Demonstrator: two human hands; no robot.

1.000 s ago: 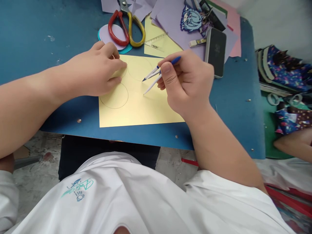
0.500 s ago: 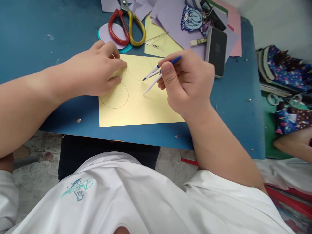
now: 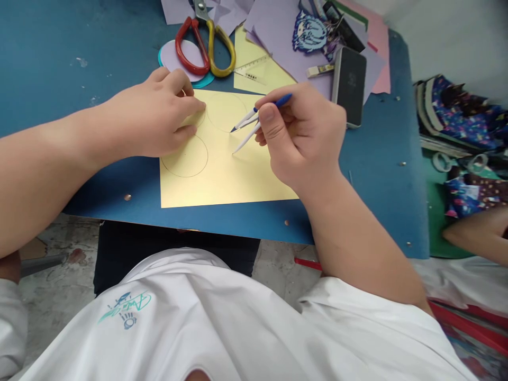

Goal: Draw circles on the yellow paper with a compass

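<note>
A yellow sheet of paper (image 3: 222, 182) lies at the near edge of the blue table, with pencil-drawn circles on it. My left hand (image 3: 170, 111) rests on the sheet's left part, thumb and forefinger apart, covering part of the circles. Pinched in my right hand (image 3: 305, 132) is a white and blue drawing compass (image 3: 249, 119), its legs slightly spread. Both tips point down at the middle of the sheet; whether they touch it I cannot tell. Beyond my left hand lie scissors (image 3: 222, 50) with red and yellow handles, over round purple (image 3: 174, 55) and teal paper pieces.
A clear ruler (image 3: 254, 69) sits on another yellow piece. Purple sheets (image 3: 273, 32), a keychain (image 3: 309, 33) and a dark rectangular device (image 3: 350, 87) occupy the far right of the blue table (image 3: 377, 174). Another person's arm (image 3: 476, 230) rests at a green table to the right.
The view has shifted very slightly. Both hands and the compass keep essentially the same place on the sheet.
</note>
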